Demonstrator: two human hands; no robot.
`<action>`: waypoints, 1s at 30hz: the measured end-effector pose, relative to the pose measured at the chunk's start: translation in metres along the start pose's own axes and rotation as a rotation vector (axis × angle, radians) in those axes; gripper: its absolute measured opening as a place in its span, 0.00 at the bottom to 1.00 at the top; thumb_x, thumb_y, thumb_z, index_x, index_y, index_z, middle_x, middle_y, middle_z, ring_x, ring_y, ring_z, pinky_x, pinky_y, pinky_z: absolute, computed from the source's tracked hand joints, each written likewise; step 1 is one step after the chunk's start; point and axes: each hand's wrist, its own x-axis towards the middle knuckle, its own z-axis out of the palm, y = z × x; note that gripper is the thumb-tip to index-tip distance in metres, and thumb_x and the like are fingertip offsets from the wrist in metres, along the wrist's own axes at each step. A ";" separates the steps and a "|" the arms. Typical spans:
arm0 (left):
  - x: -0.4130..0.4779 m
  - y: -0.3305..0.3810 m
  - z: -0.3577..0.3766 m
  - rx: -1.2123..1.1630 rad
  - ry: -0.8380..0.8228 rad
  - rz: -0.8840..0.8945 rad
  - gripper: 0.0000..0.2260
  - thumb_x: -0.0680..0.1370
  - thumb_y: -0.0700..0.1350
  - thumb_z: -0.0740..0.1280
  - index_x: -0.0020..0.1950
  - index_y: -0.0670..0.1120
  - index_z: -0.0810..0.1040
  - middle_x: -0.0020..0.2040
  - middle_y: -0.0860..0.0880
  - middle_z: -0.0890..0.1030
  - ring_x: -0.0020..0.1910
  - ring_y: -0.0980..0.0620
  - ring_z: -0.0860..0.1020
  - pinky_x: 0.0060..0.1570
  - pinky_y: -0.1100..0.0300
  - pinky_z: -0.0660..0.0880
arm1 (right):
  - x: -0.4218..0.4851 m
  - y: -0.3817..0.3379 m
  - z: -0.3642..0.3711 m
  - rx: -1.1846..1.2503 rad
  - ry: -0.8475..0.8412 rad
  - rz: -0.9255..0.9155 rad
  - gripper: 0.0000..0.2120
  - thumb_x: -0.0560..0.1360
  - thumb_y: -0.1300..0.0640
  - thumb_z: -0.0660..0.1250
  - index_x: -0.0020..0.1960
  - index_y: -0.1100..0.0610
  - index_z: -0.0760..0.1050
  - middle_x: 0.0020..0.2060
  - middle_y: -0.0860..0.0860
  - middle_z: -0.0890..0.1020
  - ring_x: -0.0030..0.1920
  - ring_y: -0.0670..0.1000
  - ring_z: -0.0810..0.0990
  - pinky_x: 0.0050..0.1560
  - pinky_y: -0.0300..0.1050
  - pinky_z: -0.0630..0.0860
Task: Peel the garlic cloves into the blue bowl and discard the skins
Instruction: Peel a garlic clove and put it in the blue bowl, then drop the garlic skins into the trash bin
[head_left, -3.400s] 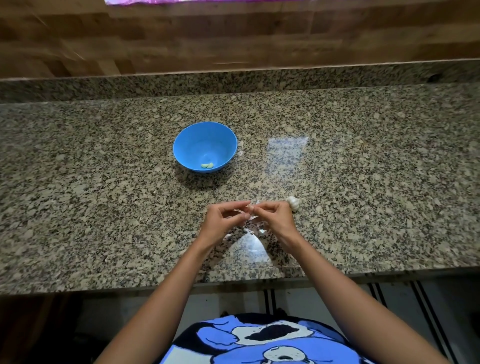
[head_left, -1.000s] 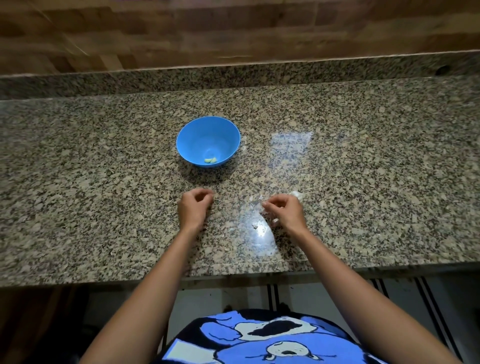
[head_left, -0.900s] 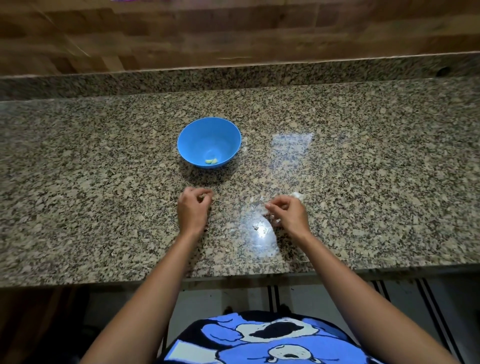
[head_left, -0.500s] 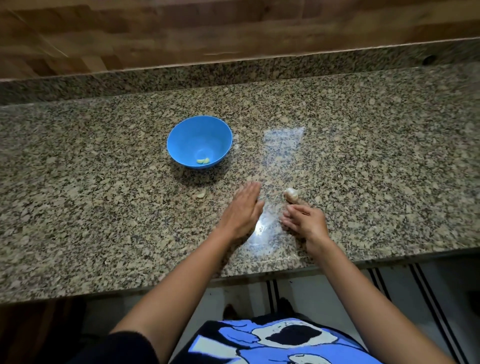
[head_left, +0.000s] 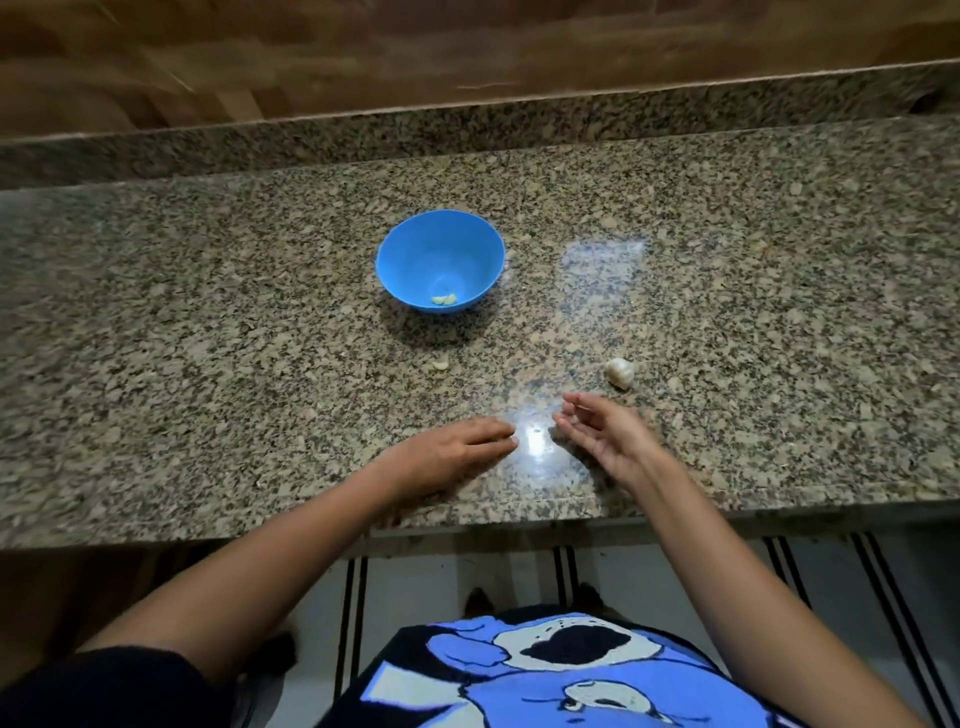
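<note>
The blue bowl (head_left: 440, 249) stands on the granite counter with a couple of peeled cloves (head_left: 444, 299) at its bottom. A pale peeled clove (head_left: 440, 364) lies on the counter just in front of the bowl. The remaining garlic head (head_left: 620, 372) sits to the right. My left hand (head_left: 451, 448) lies flat, palm down, fingers straight on the counter near the front edge. My right hand (head_left: 605, 430) faces it with the palm turned up and cupped, fingers loosely bent; I cannot tell whether any skins lie in it.
The granite counter (head_left: 208, 338) runs wide to both sides, with a raised granite lip and a wooden wall behind. Its front edge lies just under my wrists. A bright light reflection sits between my hands.
My left hand put the peeled clove down on the counter, then opened and slid flat toward the right hand. My right hand turned palm up. The view shifted slightly.
</note>
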 end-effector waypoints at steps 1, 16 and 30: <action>-0.009 -0.002 -0.002 0.005 0.004 -0.009 0.19 0.78 0.43 0.55 0.67 0.45 0.73 0.65 0.41 0.76 0.61 0.43 0.77 0.60 0.51 0.71 | 0.000 0.002 0.005 0.004 -0.008 0.007 0.09 0.78 0.64 0.59 0.44 0.65 0.76 0.41 0.59 0.78 0.43 0.54 0.79 0.36 0.39 0.81; -0.054 0.017 0.011 0.203 0.267 -0.448 0.10 0.65 0.33 0.76 0.43 0.41 0.80 0.41 0.45 0.81 0.37 0.51 0.81 0.35 0.62 0.80 | -0.011 0.031 0.058 -0.224 -0.136 0.101 0.08 0.73 0.74 0.62 0.49 0.67 0.77 0.48 0.60 0.81 0.46 0.54 0.82 0.45 0.41 0.81; -0.142 0.069 -0.047 -2.186 1.853 -1.174 0.09 0.78 0.31 0.60 0.41 0.36 0.78 0.37 0.42 0.81 0.29 0.52 0.82 0.30 0.65 0.78 | -0.022 0.120 0.157 -0.444 -0.414 0.365 0.06 0.76 0.66 0.61 0.44 0.66 0.75 0.39 0.57 0.78 0.37 0.49 0.80 0.41 0.38 0.80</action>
